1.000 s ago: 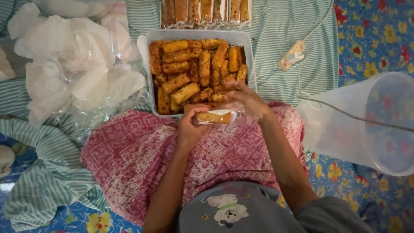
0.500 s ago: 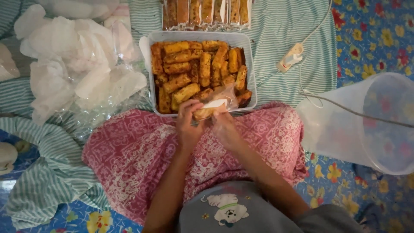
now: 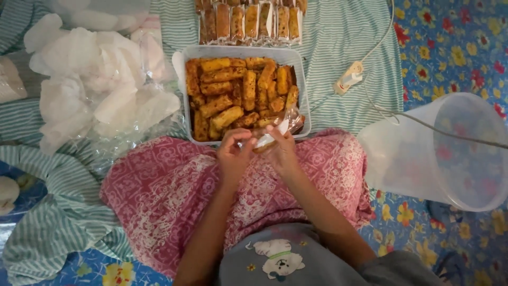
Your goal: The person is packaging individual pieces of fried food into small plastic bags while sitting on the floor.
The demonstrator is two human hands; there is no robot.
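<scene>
The floor is covered with a blue mat with bright flowers [image 3: 455, 37]. On top of the mat lies a green and white striped cloth [image 3: 344, 42]. It is flat at the top and bunched up at the bottom left. On the cloth sits a see-through plastic box full of golden fried sticks [image 3: 243, 90]. Just behind the box is a row of fried sticks wrapped in small clear bags [image 3: 248, 21]. To the left of the box lies a heap of crumpled white and clear plastic bags [image 3: 95, 79]. To the right of the box is a small white plug box with a thin white cord [image 3: 349, 78]. A big cloudy plastic tub [image 3: 413, 153] lies tipped on its side on the mat.
</scene>
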